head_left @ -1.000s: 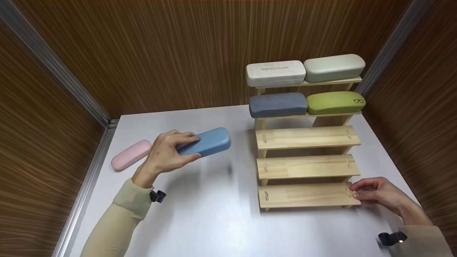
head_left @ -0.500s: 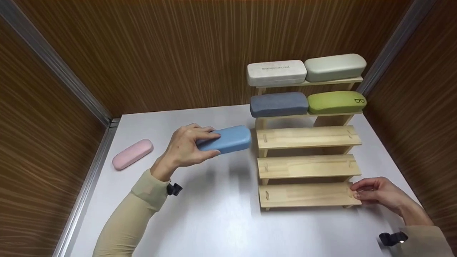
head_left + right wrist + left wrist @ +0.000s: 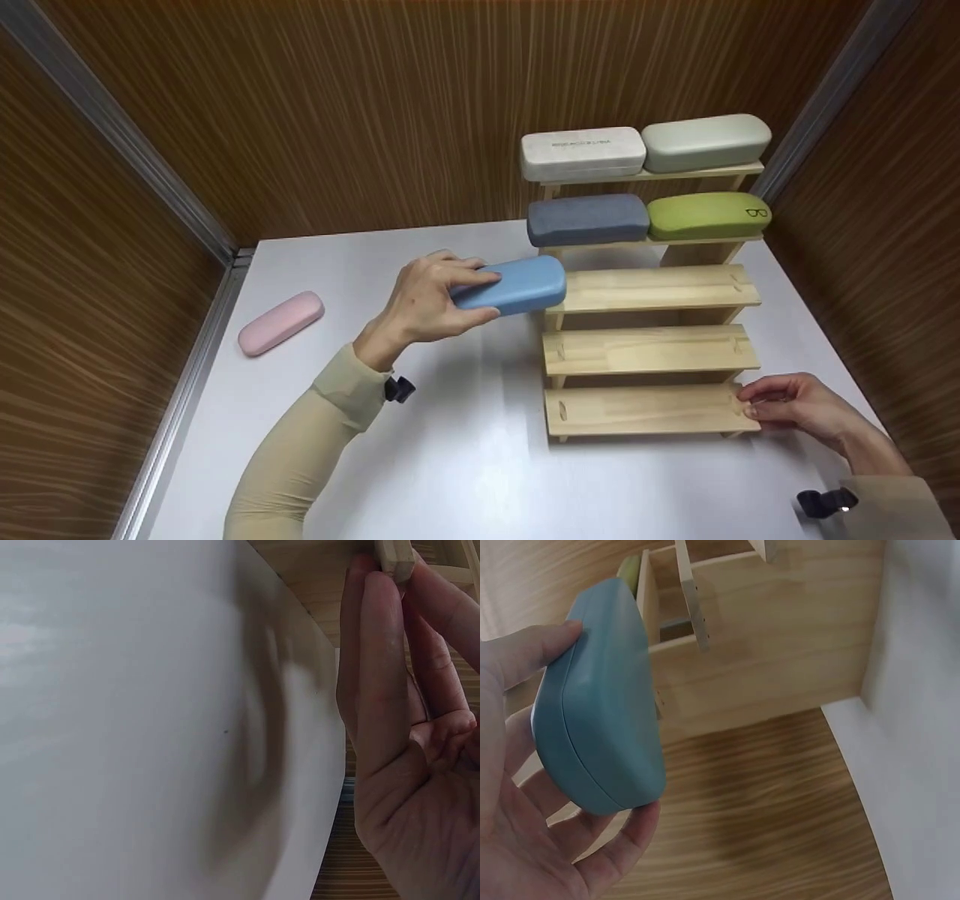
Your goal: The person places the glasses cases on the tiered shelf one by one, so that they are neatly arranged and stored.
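My left hand (image 3: 431, 300) grips a blue glasses case (image 3: 525, 284) by its left end, thumb on one side and fingers on the other. The case's right end is in front of the left end of the middle shelf in the head view; whether it touches cannot be told. In the left wrist view the closed blue case (image 3: 607, 697) shows its seam, with the rack's wooden side beyond. My right hand (image 3: 814, 412) pinches the right end of the lowest shelf of the wooden rack (image 3: 652, 411); in the right wrist view, fingers and thumb hold the board's edge (image 3: 396, 559).
A pink glasses case (image 3: 281, 323) lies on the white table (image 3: 450, 480) at left. On the top shelf sit a white case (image 3: 583, 154) and a pale green case (image 3: 706, 144). Below them are a grey-blue case (image 3: 588, 220) and a lime green case (image 3: 709, 215). Wood-grain walls surround the table.
My left hand has carried the blue glasses case rightward and slightly up, from over the table to the rack's left edge. My right hand stays on the lowest shelf.
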The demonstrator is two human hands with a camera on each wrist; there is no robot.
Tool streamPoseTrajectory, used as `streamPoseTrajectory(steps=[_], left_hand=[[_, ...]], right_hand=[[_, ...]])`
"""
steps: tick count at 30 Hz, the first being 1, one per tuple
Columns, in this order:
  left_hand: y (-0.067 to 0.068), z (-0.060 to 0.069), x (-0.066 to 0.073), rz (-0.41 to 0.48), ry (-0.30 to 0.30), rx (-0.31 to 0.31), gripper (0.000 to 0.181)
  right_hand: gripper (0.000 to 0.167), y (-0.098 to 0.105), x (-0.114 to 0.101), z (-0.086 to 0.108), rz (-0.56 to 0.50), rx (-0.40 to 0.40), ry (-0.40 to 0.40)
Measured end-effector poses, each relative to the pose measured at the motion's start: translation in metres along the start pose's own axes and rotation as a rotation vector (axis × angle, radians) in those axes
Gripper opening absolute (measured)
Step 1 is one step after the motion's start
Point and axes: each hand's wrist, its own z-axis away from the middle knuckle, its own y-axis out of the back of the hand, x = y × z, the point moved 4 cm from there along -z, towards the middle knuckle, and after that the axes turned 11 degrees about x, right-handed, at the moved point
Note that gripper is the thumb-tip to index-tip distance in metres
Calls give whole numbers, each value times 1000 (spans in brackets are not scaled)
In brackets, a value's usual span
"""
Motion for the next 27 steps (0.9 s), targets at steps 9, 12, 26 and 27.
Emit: streamPoseTrajectory(steps=[9,12,26,27], left_hand=[[-18,-11,18,-4,-39,-1,48],[-24,-15,23,-2,-50,-1,48],[-52,-30,53,10,-61,-20,47],[-54,-32,55,6,-64,-24,47]], right_hand=[[41,1,2,-2,-7,-2,2],[40,1,2,-2,-6,-5,7],[40,0,1,-2,9,10,1],[40,0,1,-1,11,12,1]])
